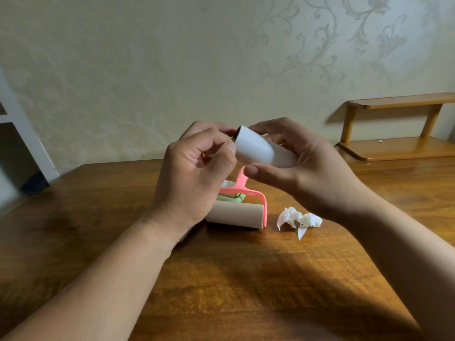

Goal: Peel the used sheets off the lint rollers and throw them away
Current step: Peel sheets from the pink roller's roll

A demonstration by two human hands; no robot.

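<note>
Wall: pale wallpaper (172, 57) with a faint floral scroll pattern fills the upper half of the frame.
Table: a dark brown wooden tabletop (234, 279) spans the lower half, with both forearms reaching in from the bottom corners.
Shelf: a low two-tier wooden stand (394, 124) sits at the right edge, mid-height.
Right hand: the right hand (307, 168), right of centre, cups the far end of a white lint roll (261, 150) held above the table; fingers curled over the top, thumb extended beneath it.
Left hand: the left hand (192, 173), just left of centre, has its fingers curled in, thumb and forefinger pinched at the near rim of the roll; whether they have hold of a sheet edge, I cannot tell.
Pink roller: a lint roller with a pink handle (242, 210) lies on the table below the hands, its roll beige.
Green piece: a green object (231, 198), partly hidden behind the pink frame; likely another roller, unclear.
Peeled sheets: crumpled white sheets (299, 219) lie on the table just right of the pink roller, apart from it.
</note>
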